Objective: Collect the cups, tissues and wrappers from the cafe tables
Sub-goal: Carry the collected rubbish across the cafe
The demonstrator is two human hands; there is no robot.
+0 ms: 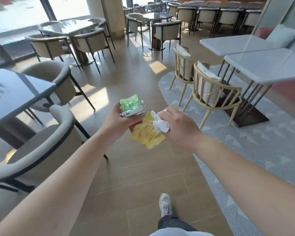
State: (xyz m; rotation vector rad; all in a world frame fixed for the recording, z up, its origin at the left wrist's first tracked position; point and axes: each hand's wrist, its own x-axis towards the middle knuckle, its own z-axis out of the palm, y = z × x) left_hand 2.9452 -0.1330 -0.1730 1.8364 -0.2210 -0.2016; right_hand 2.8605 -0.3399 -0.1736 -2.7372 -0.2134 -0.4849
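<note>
Head view: I stand in the aisle between the tables with both arms extended forward. My left hand [117, 122] grips a green wrapper [130, 106] from below, with a reddish item, possibly a cup, partly hidden under it; I cannot identify that item with certainty. My right hand [179, 124] pinches a crumpled white tissue [160, 123] together with a yellow wrapper [147, 134], which hangs below the fingers. The two loads sit just beside each other over the wooden floor [143, 176].

Progress, as a judgement: collection is under way, since both hands are already full of litter. The dark table [15, 92] near left shows only reflections on the visible part of its top. The two white tables [269, 65] on the right show no litter on their visible surfaces. The far dark table [71, 27] by the window carries a small dark object I cannot identify. The far tables at the back are too small to check. What remains, in my estimate: inspect the far tables, then deposit the held items; no bin is in view.
</note>
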